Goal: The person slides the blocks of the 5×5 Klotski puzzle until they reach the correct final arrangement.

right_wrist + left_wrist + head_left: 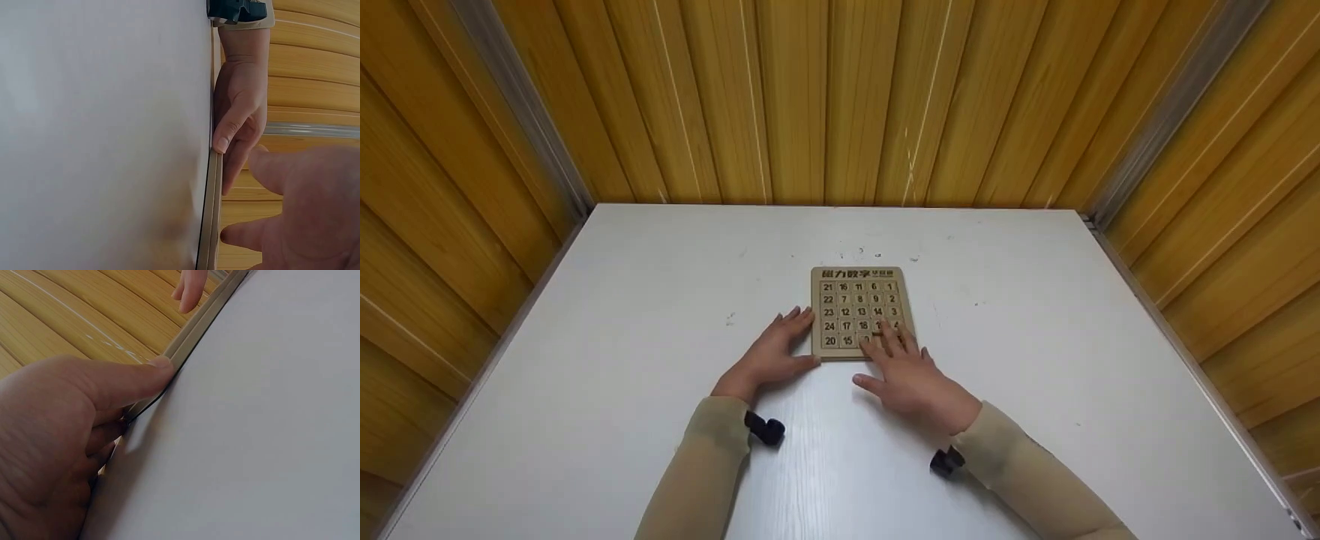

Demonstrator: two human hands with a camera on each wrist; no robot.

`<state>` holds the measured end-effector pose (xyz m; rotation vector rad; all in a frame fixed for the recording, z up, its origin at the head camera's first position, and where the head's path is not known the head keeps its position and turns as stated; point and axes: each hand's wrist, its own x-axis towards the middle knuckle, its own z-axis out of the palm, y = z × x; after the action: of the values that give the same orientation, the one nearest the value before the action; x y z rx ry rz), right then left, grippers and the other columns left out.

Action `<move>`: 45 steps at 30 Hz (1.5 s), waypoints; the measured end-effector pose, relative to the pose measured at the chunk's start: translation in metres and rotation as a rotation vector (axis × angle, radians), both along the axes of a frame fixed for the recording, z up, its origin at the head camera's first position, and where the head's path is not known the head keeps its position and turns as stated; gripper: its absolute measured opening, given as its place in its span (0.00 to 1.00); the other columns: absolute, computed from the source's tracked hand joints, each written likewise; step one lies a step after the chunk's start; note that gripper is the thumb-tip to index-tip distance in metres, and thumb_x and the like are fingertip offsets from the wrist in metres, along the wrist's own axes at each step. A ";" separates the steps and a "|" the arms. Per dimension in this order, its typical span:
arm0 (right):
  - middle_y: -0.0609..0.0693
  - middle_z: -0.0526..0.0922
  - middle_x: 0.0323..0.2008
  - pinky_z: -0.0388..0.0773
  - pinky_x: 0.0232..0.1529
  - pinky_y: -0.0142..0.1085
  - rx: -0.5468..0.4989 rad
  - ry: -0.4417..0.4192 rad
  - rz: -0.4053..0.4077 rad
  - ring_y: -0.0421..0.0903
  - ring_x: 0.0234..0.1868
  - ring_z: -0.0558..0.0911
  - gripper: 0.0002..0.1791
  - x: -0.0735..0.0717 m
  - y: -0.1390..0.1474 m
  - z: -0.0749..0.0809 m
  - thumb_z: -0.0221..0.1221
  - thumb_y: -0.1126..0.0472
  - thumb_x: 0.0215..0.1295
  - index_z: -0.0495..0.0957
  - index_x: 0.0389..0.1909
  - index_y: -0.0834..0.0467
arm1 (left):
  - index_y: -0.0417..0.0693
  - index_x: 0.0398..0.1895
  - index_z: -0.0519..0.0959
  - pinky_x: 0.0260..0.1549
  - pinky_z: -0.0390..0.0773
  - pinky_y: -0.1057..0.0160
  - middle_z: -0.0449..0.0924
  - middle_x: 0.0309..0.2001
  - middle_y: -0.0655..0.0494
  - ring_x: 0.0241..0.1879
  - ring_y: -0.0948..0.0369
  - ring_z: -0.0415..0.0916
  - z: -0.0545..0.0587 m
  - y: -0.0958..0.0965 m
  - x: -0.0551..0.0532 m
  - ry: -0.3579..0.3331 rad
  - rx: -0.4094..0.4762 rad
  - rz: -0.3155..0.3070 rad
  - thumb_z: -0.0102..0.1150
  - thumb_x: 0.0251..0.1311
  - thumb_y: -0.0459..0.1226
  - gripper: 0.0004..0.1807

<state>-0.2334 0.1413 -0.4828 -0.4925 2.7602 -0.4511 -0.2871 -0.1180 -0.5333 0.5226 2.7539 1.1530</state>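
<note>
A wooden number sliding puzzle [855,305] lies flat on the white table, with numbered square tiles in a frame and dark lettering along its far edge. My left hand [771,351] holds its near left corner, thumb at the near edge and fingers along the left side. In the left wrist view, that thumb [138,379] presses the puzzle's edge [197,329]. Over the near right tiles is my right hand [911,373], fingers extended and fingertips on the tiles, thumb out to the side. Those fingers hide several tiles in that corner.
The white table [660,285] ends at a yellow wood-patterned back wall [795,105], with similar walls on both sides. Metal posts [525,105] stand in the corners. Small dark marks [877,255] dot the tabletop beyond the puzzle. Each wrist carries a small black camera [765,429].
</note>
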 end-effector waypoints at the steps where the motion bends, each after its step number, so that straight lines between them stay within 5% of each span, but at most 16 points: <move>1: 0.55 0.31 0.85 0.44 0.78 0.73 0.001 0.001 -0.003 0.63 0.84 0.31 0.41 -0.001 0.000 0.000 0.48 0.34 0.76 0.52 0.83 0.45 | 0.49 0.80 0.59 0.84 0.43 0.46 0.55 0.82 0.52 0.84 0.50 0.44 0.000 0.000 0.000 -0.002 0.003 -0.001 0.71 0.60 0.45 0.47; 23: 0.57 0.30 0.84 0.40 0.78 0.72 0.007 -0.009 -0.056 0.64 0.84 0.31 0.41 -0.002 0.015 0.003 0.49 0.34 0.75 0.53 0.82 0.46 | 0.49 0.80 0.59 0.83 0.42 0.44 0.54 0.82 0.53 0.84 0.47 0.42 0.002 -0.002 0.000 -0.005 0.006 0.001 0.71 0.60 0.46 0.47; 35: 0.47 0.37 0.85 0.38 0.81 0.68 0.017 -0.023 0.143 0.61 0.84 0.33 0.45 0.006 -0.018 0.000 0.49 0.33 0.75 0.46 0.84 0.47 | 0.49 0.80 0.60 0.82 0.46 0.40 0.54 0.82 0.48 0.83 0.42 0.44 0.003 0.000 0.002 0.008 0.007 0.009 0.72 0.59 0.45 0.47; 45: 0.42 0.39 0.85 0.38 0.80 0.70 0.034 -0.030 0.130 0.58 0.85 0.32 0.45 0.004 -0.014 0.000 0.48 0.32 0.74 0.44 0.84 0.44 | 0.49 0.80 0.59 0.82 0.45 0.40 0.54 0.82 0.50 0.83 0.42 0.43 0.000 -0.002 0.001 0.012 0.001 0.001 0.72 0.59 0.46 0.48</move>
<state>-0.2292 0.1274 -0.4828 -0.6464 2.6820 -0.3770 -0.2862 -0.1199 -0.5332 0.5306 2.7643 1.1549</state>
